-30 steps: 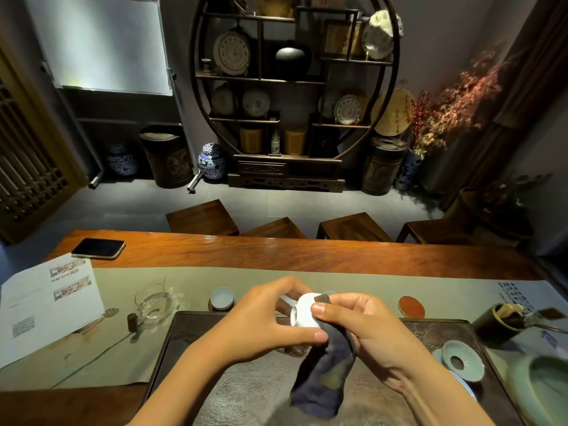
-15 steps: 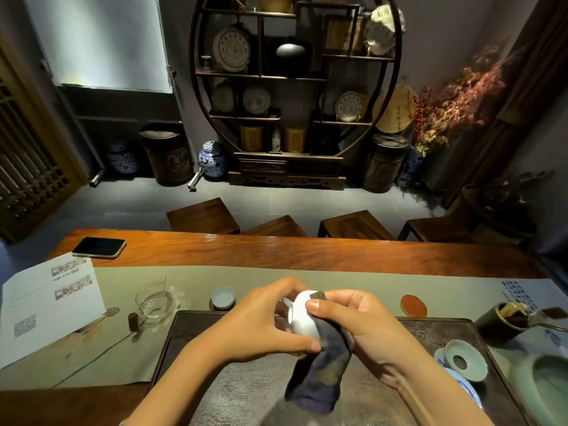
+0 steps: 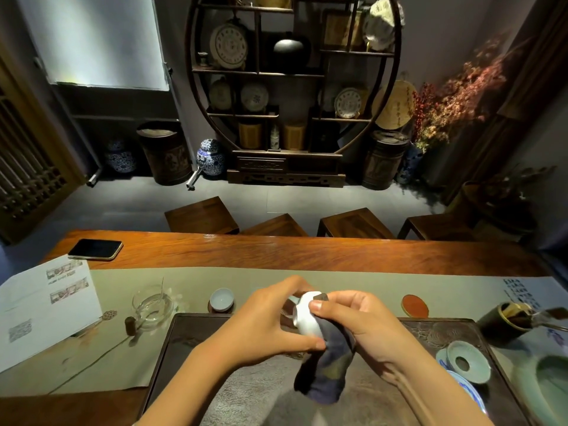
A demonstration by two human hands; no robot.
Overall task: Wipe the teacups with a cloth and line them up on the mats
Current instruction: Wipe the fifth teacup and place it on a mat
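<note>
Both hands at work over the far edge of the tray [image 3: 172,342], mid-wipe. Left hand [image 3: 261,325] pinches the cup [image 3: 305,316], thumb under, fingers curled over its far side. Right hand [image 3: 359,324] clasps the cloth [image 3: 325,370] against the cup wall, thumb pressing on top; the loose tail hangs down over the tray.

Doing it well, as I judge: turn the cup with the left hand, keep the cloth steady, work round the rim and inside, grip light since glazed ware slips. Stay low over the tray in case of a drop.

One cup [image 3: 221,299] sits on a mat just beyond the tray's far left corner. Red mat [image 3: 415,305] near the far right corner lies bare, a likely spot.

Hard to make out: the held cup's mouth and inside, turned away left; any mat behind the hands; the bowl at the table's right edge, cut off
</note>
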